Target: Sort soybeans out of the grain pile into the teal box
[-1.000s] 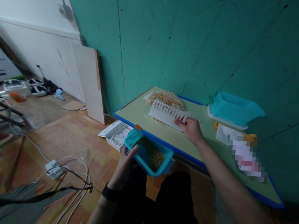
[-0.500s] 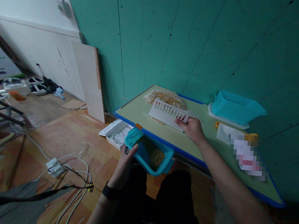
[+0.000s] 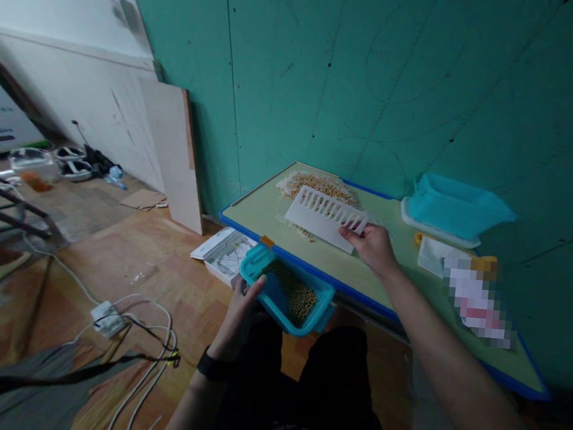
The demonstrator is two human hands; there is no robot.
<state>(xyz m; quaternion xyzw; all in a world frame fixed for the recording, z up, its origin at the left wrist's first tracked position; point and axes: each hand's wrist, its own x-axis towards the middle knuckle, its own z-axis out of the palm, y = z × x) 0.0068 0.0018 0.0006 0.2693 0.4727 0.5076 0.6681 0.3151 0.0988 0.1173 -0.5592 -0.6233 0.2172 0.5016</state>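
Note:
In my left hand (image 3: 243,305) is the rim of a blue plastic tub (image 3: 269,302), its thumb over the near left edge. Green and yellowish beans (image 3: 302,300) lie inside the tub, just below the table's front edge. My right hand (image 3: 371,246) pinches the right end of a white slotted plastic piece (image 3: 316,224), tilted above the tabletop. Behind it, a spread of pale yellow beans (image 3: 322,183) covers the far left of the table, partly hidden by the slotted piece. A few beans (image 3: 305,232) show along its lower left edge.
The pale table (image 3: 262,206) has blue edging and stands against a green wall. An empty-looking blue tub (image 3: 460,207) sits on a white lid at the right, near a blurred packet (image 3: 476,305). Cables (image 3: 168,338) and an open white box (image 3: 223,256) lie on the floor.
The white slotted piece has tilted slightly, its slotted edge a little higher. My left hand and the tub of beans have hardly moved.

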